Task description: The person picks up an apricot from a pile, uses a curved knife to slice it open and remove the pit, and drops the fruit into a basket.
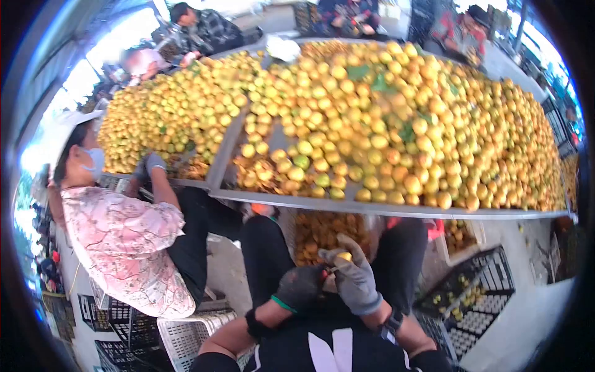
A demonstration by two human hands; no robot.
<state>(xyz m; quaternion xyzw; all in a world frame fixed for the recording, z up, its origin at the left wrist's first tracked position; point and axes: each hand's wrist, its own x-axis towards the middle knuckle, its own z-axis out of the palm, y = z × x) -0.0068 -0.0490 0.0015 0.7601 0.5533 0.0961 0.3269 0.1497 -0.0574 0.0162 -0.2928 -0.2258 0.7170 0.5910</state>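
My left hand (300,288), in a dark glove with a green cuff, is closed around a small tool with a red handle (325,274). Its working end points at my right hand. In a grey glove, my right hand (356,282) holds a small yellow fruit (344,256) between thumb and fingers. Both hands meet above my lap. Beyond them, under the table edge, sits a container of brownish peelings (322,232). A long metal-edged table (372,208) heaped with yellow-orange fruit (427,124) stands in front of me.
A co-worker in a pink floral shirt (124,242) sits close on my left. Other people work across the table. A black crate (480,291) with some fruit is at the right, a white crate (195,328) at lower left. A metal divider (229,146) crosses the table.
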